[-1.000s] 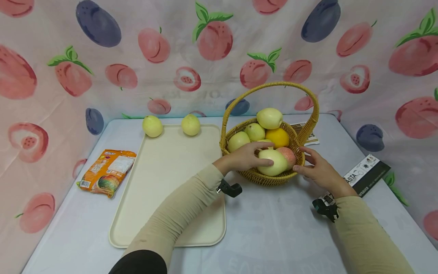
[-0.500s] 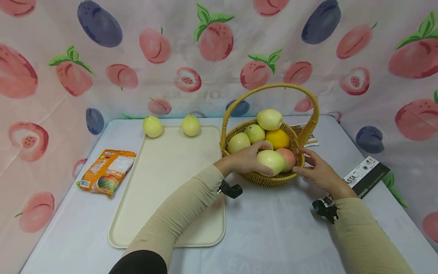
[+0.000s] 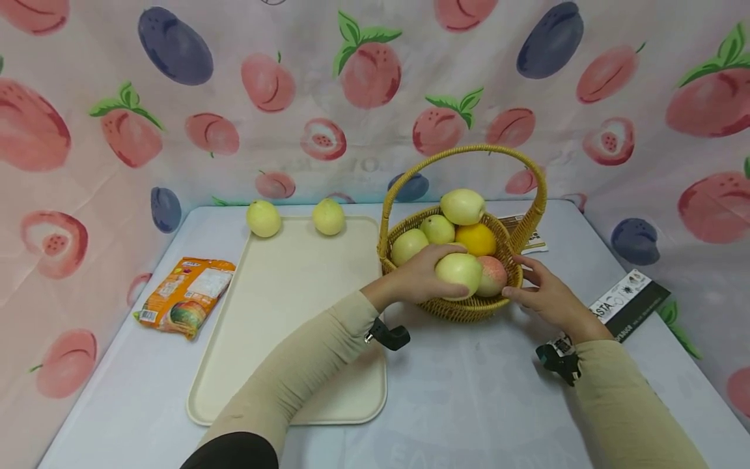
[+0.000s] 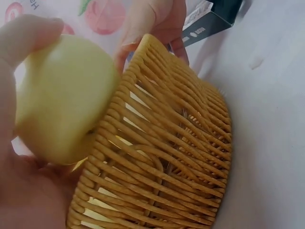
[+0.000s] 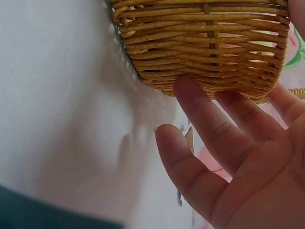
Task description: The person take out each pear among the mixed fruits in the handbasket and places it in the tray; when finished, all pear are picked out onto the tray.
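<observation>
My left hand [image 3: 418, 273] grips a pale yellow-green pear [image 3: 459, 275] at the front of the wicker basket [image 3: 454, 309]. In the left wrist view the pear [image 4: 66, 98] is between thumb and fingers, close against the rim. My right hand [image 3: 547, 296] rests against the basket's right side, its fingers [image 5: 214, 129] fairly straight and some fingertips touching the weave. Inside the basket are a reddish peach [image 3: 492, 276], an orange [image 3: 476, 239], and more yellow-green fruits, among them one on top [image 3: 463, 206]. Part of the contents is hidden by my left hand.
A cream tray [image 3: 293, 286] lies left of the basket, with two yellow-green fruits [image 3: 263, 218] at its far edge. Farther left is an orange snack bag [image 3: 186, 296]. A black-and-white pasta box [image 3: 629, 303] lies at right; a packet [image 3: 534, 242] sits behind the basket.
My left hand has turned and drawn the pear slightly left and up, uncovering more of the peach. My right hand stays at the basket's side.
</observation>
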{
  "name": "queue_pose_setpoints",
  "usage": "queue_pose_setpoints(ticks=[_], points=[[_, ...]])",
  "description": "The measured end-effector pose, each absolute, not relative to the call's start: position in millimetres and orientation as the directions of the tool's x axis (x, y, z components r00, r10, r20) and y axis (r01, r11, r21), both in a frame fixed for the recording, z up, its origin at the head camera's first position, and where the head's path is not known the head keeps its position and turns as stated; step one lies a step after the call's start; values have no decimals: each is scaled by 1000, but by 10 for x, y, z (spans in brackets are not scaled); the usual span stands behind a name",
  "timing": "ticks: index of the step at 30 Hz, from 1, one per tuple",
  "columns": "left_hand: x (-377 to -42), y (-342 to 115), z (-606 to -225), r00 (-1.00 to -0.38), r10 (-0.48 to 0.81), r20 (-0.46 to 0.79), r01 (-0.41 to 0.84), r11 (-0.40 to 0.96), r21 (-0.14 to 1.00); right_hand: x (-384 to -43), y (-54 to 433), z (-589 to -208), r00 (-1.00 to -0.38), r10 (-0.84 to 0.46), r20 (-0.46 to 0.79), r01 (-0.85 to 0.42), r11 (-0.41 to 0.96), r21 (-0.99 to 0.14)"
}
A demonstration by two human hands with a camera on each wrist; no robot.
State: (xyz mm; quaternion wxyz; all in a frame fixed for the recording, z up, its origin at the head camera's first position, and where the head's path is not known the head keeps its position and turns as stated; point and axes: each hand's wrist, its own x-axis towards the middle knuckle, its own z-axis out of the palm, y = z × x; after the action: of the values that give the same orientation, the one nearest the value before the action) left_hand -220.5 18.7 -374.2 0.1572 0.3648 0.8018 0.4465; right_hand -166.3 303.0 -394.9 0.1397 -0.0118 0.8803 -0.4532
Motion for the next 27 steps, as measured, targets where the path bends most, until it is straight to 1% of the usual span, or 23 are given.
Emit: queue_pose_setpoints(ticks=[4, 11, 21, 27], points=[[-2162, 129, -3704, -685, 723, 88, 440, 314, 841, -1665, 3035, -3949, -962, -152, -226, 95, 589, -802], [-2086, -45, -3604, -717, 695, 54, 404, 351, 845, -1681, 3048, -3974, -962, -170, -214, 76, 584, -808], [-2035, -324, -3532, -726, 680, 101, 415, 317, 853, -1695, 3057, -3971, -962, -169, -215, 77, 586, -806], [-1974, -510, -3515, -740, 667, 90, 414, 346, 842, -1691, 3058, -3989, -964, -175, -201, 63, 584, -809]])
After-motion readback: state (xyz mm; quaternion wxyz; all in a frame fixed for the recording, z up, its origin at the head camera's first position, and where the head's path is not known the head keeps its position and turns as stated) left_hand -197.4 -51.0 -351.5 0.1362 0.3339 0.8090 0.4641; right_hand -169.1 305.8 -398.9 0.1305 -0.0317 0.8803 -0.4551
